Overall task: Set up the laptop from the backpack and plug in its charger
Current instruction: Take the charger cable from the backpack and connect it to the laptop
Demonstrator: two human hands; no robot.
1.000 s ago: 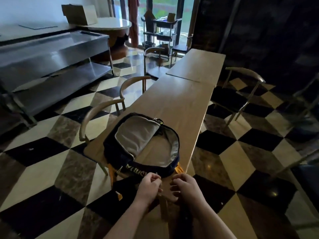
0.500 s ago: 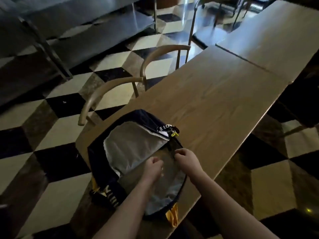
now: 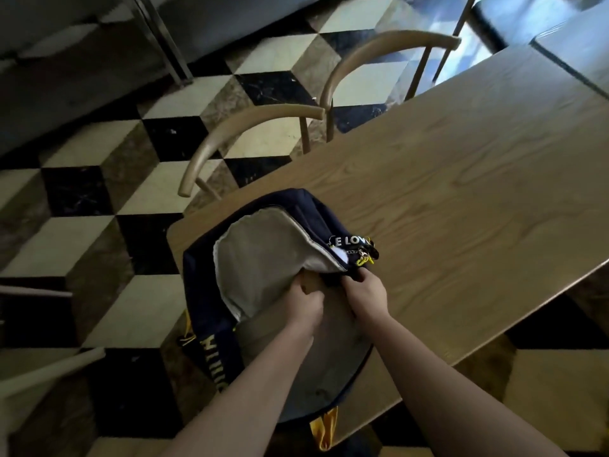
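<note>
A navy backpack [image 3: 211,311] with its grey-lined flap thrown open lies at the near-left corner of a long wooden table [image 3: 461,192]. The left hand [image 3: 304,305] is curled inside the opening; the right hand [image 3: 365,296] pinches the flap's edge. Curved wooden chairs [image 3: 250,127] stand along the table's left edge on a checkered tile floor [image 3: 99,225].

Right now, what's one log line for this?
stage: opening backpack | left hand: inside opening | right hand: gripping flap edge | laptop: unseen | table: bare
</note>
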